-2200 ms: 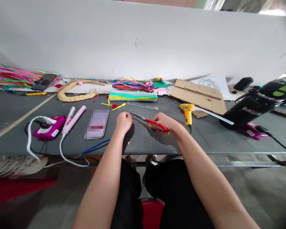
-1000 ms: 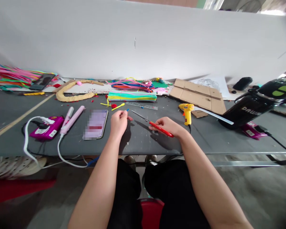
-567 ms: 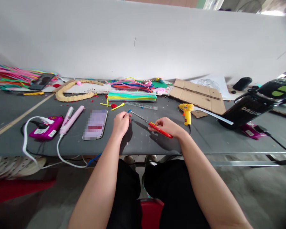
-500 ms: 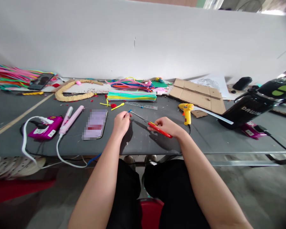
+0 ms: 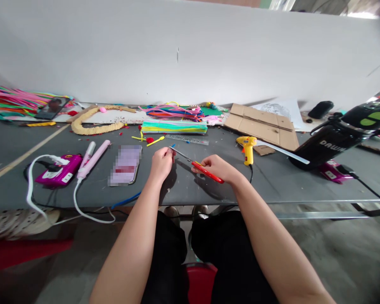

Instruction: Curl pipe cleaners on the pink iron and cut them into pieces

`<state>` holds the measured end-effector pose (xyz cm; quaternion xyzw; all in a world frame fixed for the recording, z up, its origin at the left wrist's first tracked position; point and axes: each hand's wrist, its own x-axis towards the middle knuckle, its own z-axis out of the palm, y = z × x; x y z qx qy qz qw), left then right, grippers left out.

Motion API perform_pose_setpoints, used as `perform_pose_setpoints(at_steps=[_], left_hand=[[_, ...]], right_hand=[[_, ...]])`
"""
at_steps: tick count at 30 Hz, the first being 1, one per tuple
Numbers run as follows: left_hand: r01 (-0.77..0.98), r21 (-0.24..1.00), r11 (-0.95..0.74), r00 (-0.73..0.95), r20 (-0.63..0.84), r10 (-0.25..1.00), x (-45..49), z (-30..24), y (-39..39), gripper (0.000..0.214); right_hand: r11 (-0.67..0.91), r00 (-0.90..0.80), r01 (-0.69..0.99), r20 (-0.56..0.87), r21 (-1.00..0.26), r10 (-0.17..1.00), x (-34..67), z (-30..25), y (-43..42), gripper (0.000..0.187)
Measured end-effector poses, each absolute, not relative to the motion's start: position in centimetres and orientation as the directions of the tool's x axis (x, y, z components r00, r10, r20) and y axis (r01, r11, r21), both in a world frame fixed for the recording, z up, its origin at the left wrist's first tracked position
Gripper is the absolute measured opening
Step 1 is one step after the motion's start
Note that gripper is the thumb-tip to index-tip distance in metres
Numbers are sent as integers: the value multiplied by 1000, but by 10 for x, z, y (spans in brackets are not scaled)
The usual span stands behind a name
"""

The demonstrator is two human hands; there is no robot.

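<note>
1. Smartphone (image 5: 125,164) with blurred screen is lying on the grey table (image 5: 272,185).
2. The left hand (image 5: 161,162) is pinching a thin blue pipe cleaner (image 5: 172,146), fingertips clamped on it above the tabletop.
3. Red-handled metal scissors (image 5: 205,172) are aiming their blades at its tip.
4. The right hand (image 5: 218,166) is gripping their handles, closed around them.

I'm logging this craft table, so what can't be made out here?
Head view only.
Phone screen: blurred out.
Blue pipe cleaner: partly hidden in left hand grip.
Scissors handles: partly covered by right hand.
Pipe cleaner pile: cut off by left edge.
</note>
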<state>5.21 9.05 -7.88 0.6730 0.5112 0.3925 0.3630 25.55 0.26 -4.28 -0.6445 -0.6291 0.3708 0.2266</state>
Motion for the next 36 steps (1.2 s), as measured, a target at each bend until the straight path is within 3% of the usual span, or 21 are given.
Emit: perform_pose_setpoints(at_steps=[36], left_hand=[[299, 942, -150, 182, 98, 978, 53, -82, 94, 26]], right_hand=[[-169, -36, 631, -246, -757, 969, 249, -35, 0, 63]])
